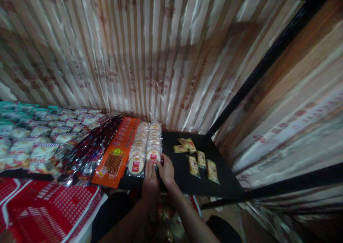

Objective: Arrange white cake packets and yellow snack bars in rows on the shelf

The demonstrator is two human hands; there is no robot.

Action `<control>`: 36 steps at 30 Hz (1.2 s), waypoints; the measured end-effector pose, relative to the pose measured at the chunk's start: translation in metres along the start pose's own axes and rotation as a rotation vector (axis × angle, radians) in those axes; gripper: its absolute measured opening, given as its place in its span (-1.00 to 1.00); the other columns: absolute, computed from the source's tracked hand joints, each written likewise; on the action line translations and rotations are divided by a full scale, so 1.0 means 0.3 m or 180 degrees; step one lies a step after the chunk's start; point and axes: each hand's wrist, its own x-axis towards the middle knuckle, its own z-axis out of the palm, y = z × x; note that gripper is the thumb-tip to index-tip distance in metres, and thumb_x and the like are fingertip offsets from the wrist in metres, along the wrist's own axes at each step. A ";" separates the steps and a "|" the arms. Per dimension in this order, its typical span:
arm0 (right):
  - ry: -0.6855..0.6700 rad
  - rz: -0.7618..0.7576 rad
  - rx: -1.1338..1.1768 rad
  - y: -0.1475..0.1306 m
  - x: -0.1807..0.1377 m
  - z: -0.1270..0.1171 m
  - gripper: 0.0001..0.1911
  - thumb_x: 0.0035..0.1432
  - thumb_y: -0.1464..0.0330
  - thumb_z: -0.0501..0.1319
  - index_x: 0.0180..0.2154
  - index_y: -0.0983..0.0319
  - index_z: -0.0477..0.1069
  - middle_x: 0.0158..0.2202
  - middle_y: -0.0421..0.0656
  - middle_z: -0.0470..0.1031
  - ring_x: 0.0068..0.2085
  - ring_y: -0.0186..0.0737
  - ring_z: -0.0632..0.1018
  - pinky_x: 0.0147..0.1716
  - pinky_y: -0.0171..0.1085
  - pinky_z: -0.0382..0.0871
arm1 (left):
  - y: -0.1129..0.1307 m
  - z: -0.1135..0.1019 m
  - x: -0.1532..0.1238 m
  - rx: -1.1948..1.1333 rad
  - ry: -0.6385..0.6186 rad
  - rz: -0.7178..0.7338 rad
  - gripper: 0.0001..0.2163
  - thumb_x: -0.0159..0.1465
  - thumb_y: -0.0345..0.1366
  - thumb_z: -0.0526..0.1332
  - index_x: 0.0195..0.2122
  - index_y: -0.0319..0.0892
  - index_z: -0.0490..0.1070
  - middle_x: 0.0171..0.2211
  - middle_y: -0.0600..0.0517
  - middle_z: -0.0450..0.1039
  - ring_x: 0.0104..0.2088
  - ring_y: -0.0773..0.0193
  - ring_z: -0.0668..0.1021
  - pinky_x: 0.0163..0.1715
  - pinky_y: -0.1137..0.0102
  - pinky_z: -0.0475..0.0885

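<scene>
A clear packet with a round white rice cracker [153,156] and a red label lies at the front of the right-hand row of like packets. My left hand [150,178] grips its near edge, with the fingers straight and close together. On its right side, my right hand [166,169] has thumb and bent fingers pressed to the same packet. A second rice cracker packet [135,165] lies just left of my hands, at the front of the left-hand row. The packets overlap one another toward the back.
Orange snack bags [114,157], dark shiny packets [87,153] and white-and-teal bags [43,157] fill the shelf leftward. Several small yellow packets [201,159] lie on the black shelf [177,178] at right. Below left is a red basket [50,214]. Pleated sheeting [150,64] hangs behind.
</scene>
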 end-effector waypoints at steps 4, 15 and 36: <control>-0.0003 -0.0047 0.0036 -0.009 0.015 -0.004 -0.64 0.05 0.27 0.10 -0.12 0.29 0.38 -0.22 -0.05 0.49 -0.24 -0.17 0.48 -0.19 -0.25 0.34 | 0.007 0.000 0.006 0.0131 0.0262 0.0218 -0.47 0.16 -0.59 -0.13 0.20 -0.41 0.02 0.22 -0.27 0.05 0.26 0.07 0.00 0.14 0.08 0.24; 0.0196 -0.0052 -0.0062 -0.010 0.008 0.021 -0.55 0.11 0.21 0.04 -0.04 0.34 0.32 -0.22 0.01 0.45 -0.22 -0.11 0.45 -0.15 -0.18 0.33 | 0.018 -0.040 0.035 0.0351 0.0086 0.0255 -0.51 0.19 -0.58 -0.14 0.18 -0.48 0.05 0.19 -0.34 0.08 0.26 0.05 0.03 0.11 0.12 0.28; 0.0304 -0.0986 -0.0426 0.017 0.008 0.091 -0.41 0.17 0.19 0.01 0.21 0.18 0.03 0.22 0.01 0.06 0.17 0.02 0.16 0.08 0.00 0.15 | -0.109 -0.151 -0.001 0.0368 0.0832 0.0045 -0.50 0.23 -0.49 -0.07 0.23 -0.34 -0.05 0.23 -0.26 0.03 0.27 0.06 0.02 0.12 0.05 0.22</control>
